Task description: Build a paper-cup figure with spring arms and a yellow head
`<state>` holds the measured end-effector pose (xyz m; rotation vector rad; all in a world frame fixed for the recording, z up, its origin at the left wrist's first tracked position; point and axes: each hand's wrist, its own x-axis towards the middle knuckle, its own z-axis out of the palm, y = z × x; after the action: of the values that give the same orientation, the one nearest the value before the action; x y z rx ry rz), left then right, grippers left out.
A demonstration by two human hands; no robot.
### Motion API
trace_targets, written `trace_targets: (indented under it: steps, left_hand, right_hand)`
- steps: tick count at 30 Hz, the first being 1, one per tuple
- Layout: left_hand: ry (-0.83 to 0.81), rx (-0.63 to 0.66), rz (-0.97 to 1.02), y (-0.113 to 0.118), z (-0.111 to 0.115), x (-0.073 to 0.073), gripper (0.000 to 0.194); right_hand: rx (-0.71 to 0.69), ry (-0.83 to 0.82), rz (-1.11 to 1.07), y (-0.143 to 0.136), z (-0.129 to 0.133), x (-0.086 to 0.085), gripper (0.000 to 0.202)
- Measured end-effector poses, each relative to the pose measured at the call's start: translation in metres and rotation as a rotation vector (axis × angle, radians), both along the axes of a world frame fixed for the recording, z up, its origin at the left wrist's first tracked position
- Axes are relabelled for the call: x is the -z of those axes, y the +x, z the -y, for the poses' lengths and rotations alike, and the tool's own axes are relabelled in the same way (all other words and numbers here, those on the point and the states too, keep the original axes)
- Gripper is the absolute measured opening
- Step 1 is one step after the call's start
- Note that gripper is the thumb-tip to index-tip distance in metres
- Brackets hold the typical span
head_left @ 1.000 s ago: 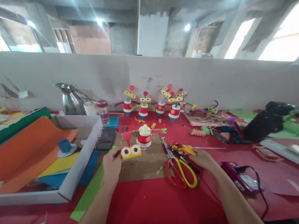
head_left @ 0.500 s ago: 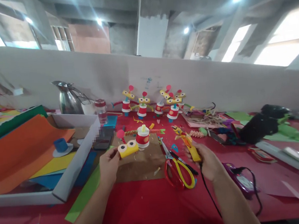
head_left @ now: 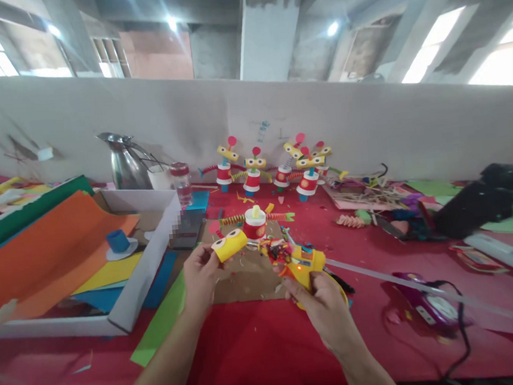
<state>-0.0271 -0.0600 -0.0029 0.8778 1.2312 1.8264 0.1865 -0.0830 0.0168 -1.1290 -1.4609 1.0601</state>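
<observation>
My left hand (head_left: 202, 273) pinches a yellow paper tube (head_left: 229, 246) with two round eyes and a pink disc behind it. Wrapped round the handle of a yellow glue gun (head_left: 304, 263) is my right hand (head_left: 322, 300); a clear glue stick juts from the gun's back. The gun's nozzle points left, close to the tube's right end. Just behind stands a red and white cup body (head_left: 255, 222) with folded paper arms, on a brown board (head_left: 241, 280). Scissors lie mostly hidden beneath the gun and my right hand.
Several finished paper figures (head_left: 252, 172) stand along the wall. At left are a white box (head_left: 126, 300) with coloured paper, a metal jug (head_left: 126, 165) and a jar (head_left: 181, 184). A phone (head_left: 188, 228) lies beside the box. At right are paper scraps and a purple device (head_left: 432, 306).
My right hand has lifted the glue gun and brought it left, over the scissors, with its nozzle turned toward the eyed tube. The tube is now tilted. The camera view has shifted slightly.
</observation>
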Motion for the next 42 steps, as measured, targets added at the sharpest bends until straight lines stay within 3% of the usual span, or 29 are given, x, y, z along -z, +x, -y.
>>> trace_targets:
  steps: [12, 36, 42]
  left_hand:
    - [-0.007, 0.091, 0.058, 0.004, -0.001, -0.001, 0.026]
    - [0.011, 0.109, 0.027, 0.004, 0.000, 0.000, 0.021]
    - [0.018, 0.108, -0.007, 0.003, 0.001, 0.000, 0.021]
  right_hand:
    - [0.054, 0.186, 0.163, -0.020, 0.007, 0.020, 0.029]
    - [0.034, 0.267, 0.293, -0.026, 0.008, 0.015, 0.025]
    - [0.095, 0.298, 0.321, -0.022, 0.005, 0.016, 0.023]
